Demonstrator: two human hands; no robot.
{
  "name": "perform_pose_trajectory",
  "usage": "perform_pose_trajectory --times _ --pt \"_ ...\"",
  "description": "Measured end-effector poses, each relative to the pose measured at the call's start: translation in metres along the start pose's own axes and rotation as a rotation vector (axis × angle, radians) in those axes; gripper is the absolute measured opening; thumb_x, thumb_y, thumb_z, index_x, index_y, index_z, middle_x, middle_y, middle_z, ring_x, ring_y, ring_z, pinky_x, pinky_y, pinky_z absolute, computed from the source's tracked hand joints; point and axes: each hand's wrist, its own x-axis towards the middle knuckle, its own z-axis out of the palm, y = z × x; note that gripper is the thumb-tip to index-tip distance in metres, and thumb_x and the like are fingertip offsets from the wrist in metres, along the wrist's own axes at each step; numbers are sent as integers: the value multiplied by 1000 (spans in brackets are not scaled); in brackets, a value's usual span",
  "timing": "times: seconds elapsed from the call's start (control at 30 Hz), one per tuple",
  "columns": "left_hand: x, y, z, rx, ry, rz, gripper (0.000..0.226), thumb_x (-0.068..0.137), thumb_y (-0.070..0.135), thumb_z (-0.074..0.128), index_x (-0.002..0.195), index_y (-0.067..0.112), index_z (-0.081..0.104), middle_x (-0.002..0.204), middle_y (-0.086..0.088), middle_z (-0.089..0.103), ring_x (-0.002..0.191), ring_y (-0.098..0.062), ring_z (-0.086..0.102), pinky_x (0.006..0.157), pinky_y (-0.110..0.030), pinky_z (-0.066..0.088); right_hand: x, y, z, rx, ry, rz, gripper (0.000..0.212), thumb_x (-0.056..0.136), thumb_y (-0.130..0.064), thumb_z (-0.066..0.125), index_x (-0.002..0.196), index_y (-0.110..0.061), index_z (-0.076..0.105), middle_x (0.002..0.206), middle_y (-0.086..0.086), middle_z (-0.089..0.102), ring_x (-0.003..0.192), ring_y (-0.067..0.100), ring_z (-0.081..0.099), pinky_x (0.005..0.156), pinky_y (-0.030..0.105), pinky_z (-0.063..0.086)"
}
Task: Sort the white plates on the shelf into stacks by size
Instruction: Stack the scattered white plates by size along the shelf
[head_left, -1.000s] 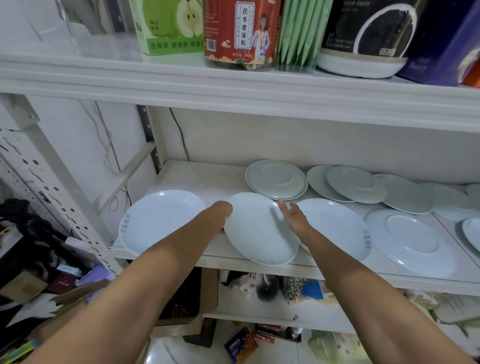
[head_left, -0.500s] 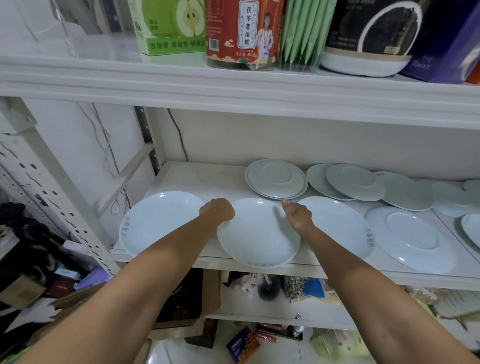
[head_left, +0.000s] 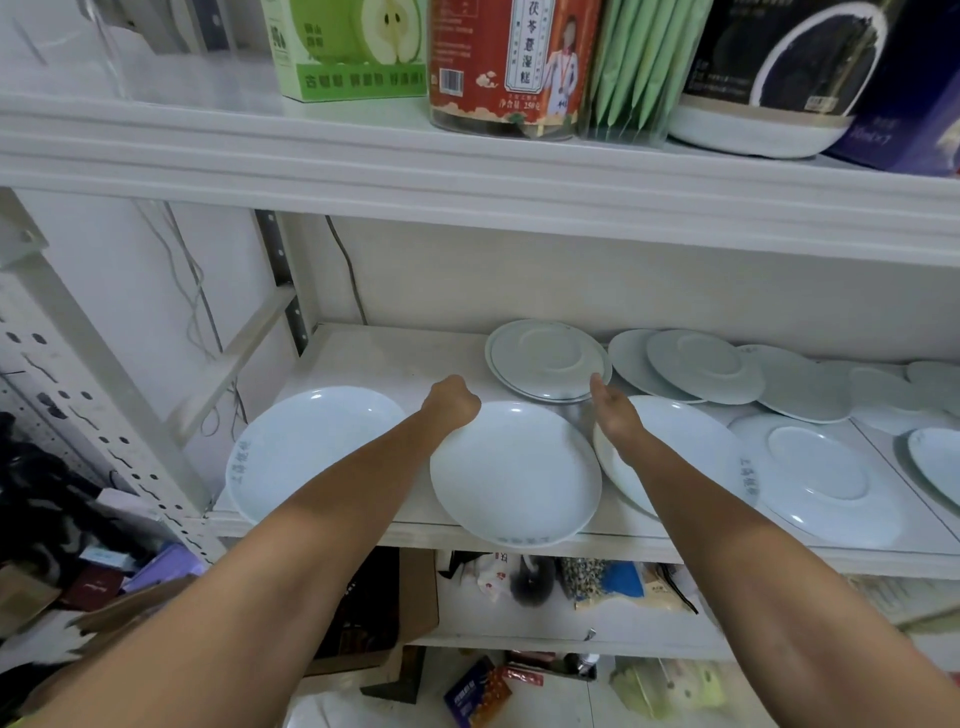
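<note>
Several white plates lie on the white shelf (head_left: 395, 353). My left hand (head_left: 452, 401) curls over the far left rim of a deep middle plate (head_left: 514, 475), whose near edge overhangs the shelf front. My right hand (head_left: 612, 413) hovers with straight fingers, off that plate, above a similar large plate (head_left: 685, 441) on the right. Another large plate (head_left: 311, 452) sits at the left. A small stack of upturned plates (head_left: 545, 358) stands behind, close to my right fingertips. More upturned plates (head_left: 698, 366) overlap along the back right, and one (head_left: 821, 475) lies at the front right.
The upper shelf (head_left: 467, 176) hangs low overhead, carrying a green box (head_left: 353, 47), a red jar (head_left: 514, 62) and dark tins. A perforated metal upright (head_left: 104, 395) stands left. Packets and boxes crowd the lower shelf and the floor.
My right hand has let go of the middle plate's right rim and straightened out. The left hand stays on the plate's rim, and the plate sits flatter.
</note>
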Motion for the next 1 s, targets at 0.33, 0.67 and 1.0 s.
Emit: perform_pose_trajectory --times 0.33,0.67,1.0 --pt "42 25 19 8 -38 169 52 97 5 40 147 0 28 152 -18 30 139 -28 33 110 -28 29 49 5 -3 93 13 60 48 99 -19 45 144 -5 36 147 14 41 127 27 44 104 34 35" --pt "89 57 43 462 -1 431 91 87 13 59 154 14 -2 162 0 -12 150 -23 -5 122 -36 15 91 -5 -9 -1055 -168 -499 80 92 -23 54 154 -17 4 162 4 1 150 21 6 121 41 14" --pt "97 53 53 643 -2 500 67 95 22 52 152 10 19 160 -4 18 148 -21 17 120 -36 17 91 3 1 -1264 -5 -711 86 50 -28 87 128 -7 59 129 12 62 118 18 62 106 47 41"
